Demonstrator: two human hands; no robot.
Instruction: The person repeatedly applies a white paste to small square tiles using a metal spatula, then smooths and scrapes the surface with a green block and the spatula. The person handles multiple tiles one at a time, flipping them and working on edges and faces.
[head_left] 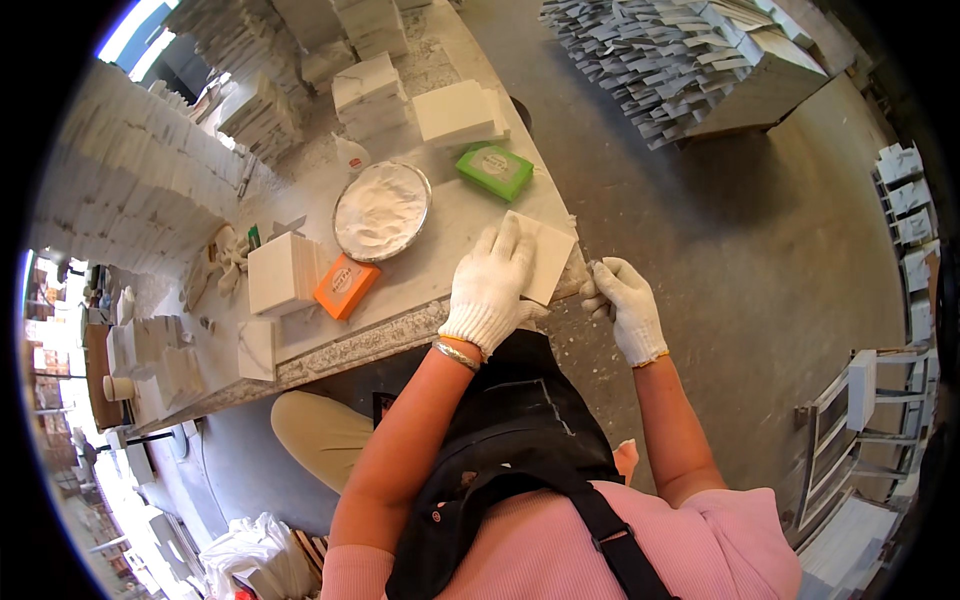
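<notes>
My left hand [488,285], in a white knit glove, lies flat with its fingers stretched over a square white tile [550,260] at the table's edge. Off that edge to the right, my gloved right hand [628,305] is closed in a pinch. Something small may be between its fingertips, but I cannot make it out. Beyond the left hand are a round metal bowl [428,222] of white powder [382,208] and a green box-shaped block [495,171]. An orange block [347,287] lies by the bowl's near side, against a stack of white tiles [280,275].
The stone-topped table [330,345] carries tall stacks of marble tiles [130,165] at the left and more white tiles [460,112] at the back. Grey strips fill a crate [760,85] on the concrete floor [740,260]. A metal rack [830,430] stands at the right.
</notes>
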